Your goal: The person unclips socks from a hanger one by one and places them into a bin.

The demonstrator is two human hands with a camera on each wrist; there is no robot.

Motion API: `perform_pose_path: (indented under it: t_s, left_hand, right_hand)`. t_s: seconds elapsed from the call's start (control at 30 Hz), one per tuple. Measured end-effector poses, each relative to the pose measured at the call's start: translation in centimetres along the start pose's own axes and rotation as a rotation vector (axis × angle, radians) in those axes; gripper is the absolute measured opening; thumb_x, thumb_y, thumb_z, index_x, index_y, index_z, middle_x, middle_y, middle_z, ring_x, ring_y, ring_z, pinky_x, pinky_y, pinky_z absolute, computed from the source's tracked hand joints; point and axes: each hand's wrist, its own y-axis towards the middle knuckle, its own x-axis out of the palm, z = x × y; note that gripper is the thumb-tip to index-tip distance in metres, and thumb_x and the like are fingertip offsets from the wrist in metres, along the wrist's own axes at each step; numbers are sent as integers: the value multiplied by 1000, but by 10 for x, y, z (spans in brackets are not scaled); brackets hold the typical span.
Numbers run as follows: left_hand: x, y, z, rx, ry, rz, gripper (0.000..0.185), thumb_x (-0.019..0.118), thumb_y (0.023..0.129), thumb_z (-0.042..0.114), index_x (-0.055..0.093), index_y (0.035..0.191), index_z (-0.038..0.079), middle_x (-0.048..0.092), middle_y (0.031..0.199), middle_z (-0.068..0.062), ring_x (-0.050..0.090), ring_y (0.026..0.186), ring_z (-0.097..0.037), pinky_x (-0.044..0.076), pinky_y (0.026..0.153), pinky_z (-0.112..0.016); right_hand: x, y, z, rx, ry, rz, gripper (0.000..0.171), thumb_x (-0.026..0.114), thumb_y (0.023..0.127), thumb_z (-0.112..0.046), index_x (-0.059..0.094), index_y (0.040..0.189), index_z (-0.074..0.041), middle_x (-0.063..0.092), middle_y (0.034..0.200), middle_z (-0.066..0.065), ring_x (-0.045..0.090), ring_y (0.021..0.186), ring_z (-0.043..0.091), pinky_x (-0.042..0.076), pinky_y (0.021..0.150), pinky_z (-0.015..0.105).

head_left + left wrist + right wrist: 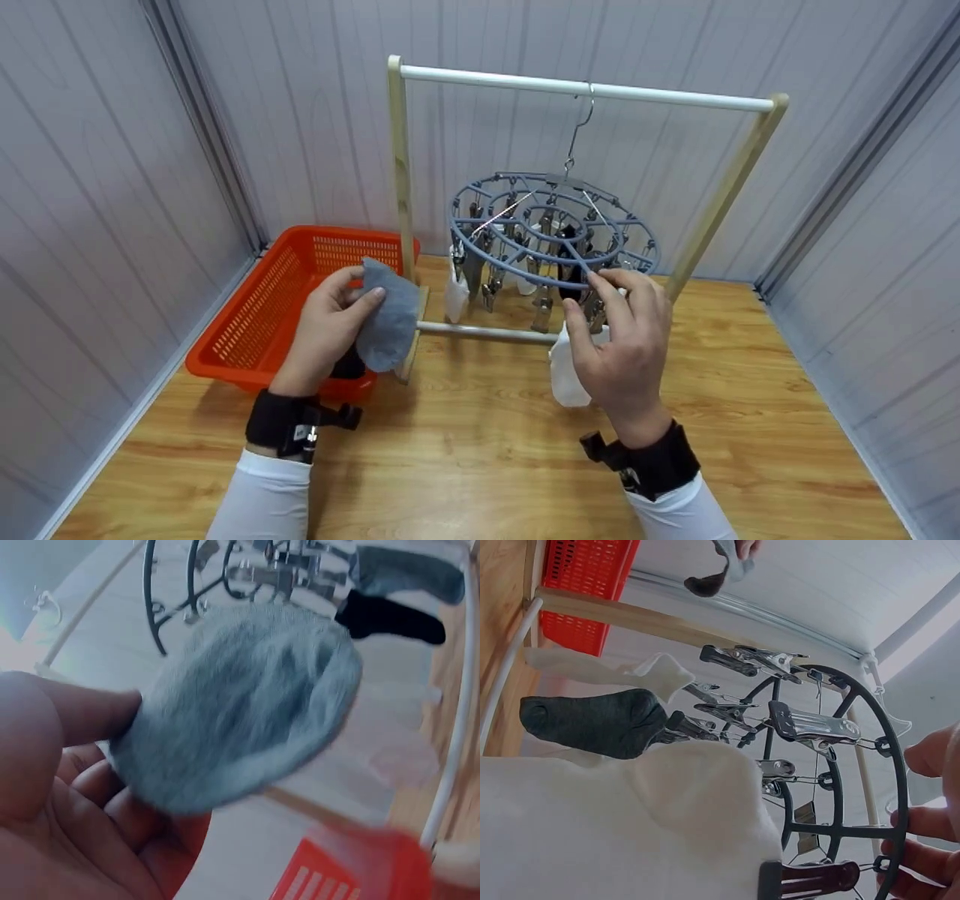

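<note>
Grey sock (390, 319) pinched in left hand (328, 330), hanging long axis down, left of the round clip hanger (555, 229). Right hand (622, 337), nearer, curls its fingers at the hanger's near rim above a clipped white sock (564, 371).

Head view: from above and behind both hands, facing forward and down over the counter (480, 450) at the clip hanger (553, 232) on its rack.
Left wrist view: very near, looking past the palm at a grey sock (240, 705), blurred.
Right wrist view: close beneath the hanger, tilted sideways.
Shared: hanger (840, 765), orange basket (255, 315), grey sock.
</note>
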Motion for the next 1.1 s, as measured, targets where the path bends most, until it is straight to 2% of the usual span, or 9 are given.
perform_pose_path:
  t_s: [0.13,0.27,0.4,0.53,0.67,0.77,0.87,0.97,1.1]
  left_hand:
    - [-12,3,-5,-24,150,70,43,66,115,26,62,153,6,70,103,-14,59,84,-18,47,69,-27]
    - [-22,5,-10,-41,232,92,44,57,119,24,58,159,7,71,128,-20,62,99,-24,49,80,-31]
    - [-26,7,-14,-71,270,63,46,49,120,19,52,164,5,63,149,-25,62,122,-36,50,98,-45]
    - [-30,8,-19,-136,346,-17,51,43,121,16,39,171,5,47,168,-27,48,151,-44,42,118,-59]
    - [-32,9,-24,-204,460,-35,57,42,120,17,30,174,1,47,161,-33,56,136,-46,48,105,-58]
    - [-31,9,-24,-226,517,16,62,48,119,22,29,172,-3,39,158,-37,60,106,-41,47,86,-50]
    - [-28,6,-20,-226,524,59,66,54,117,27,31,171,-4,29,162,-38,55,92,-35,42,78,-45]
    - [-22,3,-16,-201,510,76,63,57,117,28,37,168,-3,35,160,-35,58,102,-37,47,83,-46]
    - [-10,2,-10,-134,489,73,57,61,116,28,49,161,-4,50,150,-30,59,128,-43,51,101,-55]
  right_hand:
    - [0,-1,0,6,1,-14,38,80,102,-22,78,129,4,70,128,21,61,124,42,41,112,55]
    - [0,-1,0,12,2,-29,38,80,102,-23,78,129,3,70,127,20,61,124,42,40,113,55]
    - [-1,-1,0,15,-2,-41,38,80,102,-22,78,130,3,70,127,20,60,127,42,39,115,55]
    - [-2,-3,-1,15,-2,-47,38,80,101,-22,78,130,3,71,127,20,60,127,42,39,116,54]
    - [-2,-4,-2,11,2,-54,38,80,102,-20,78,131,3,70,128,21,60,125,43,40,115,55]
    - [-1,-5,-3,5,11,-61,38,79,103,-20,77,133,2,69,128,21,60,124,42,40,114,54]
    - [-1,-5,-5,0,34,-62,38,79,103,-20,76,134,2,70,129,20,61,123,41,40,113,53]
    - [0,-5,-7,-11,74,-54,38,80,101,-19,77,133,1,71,129,19,62,121,40,41,110,51]
    - [0,-3,-8,-31,152,-16,37,82,98,-15,78,131,1,72,127,19,65,119,39,44,109,47]
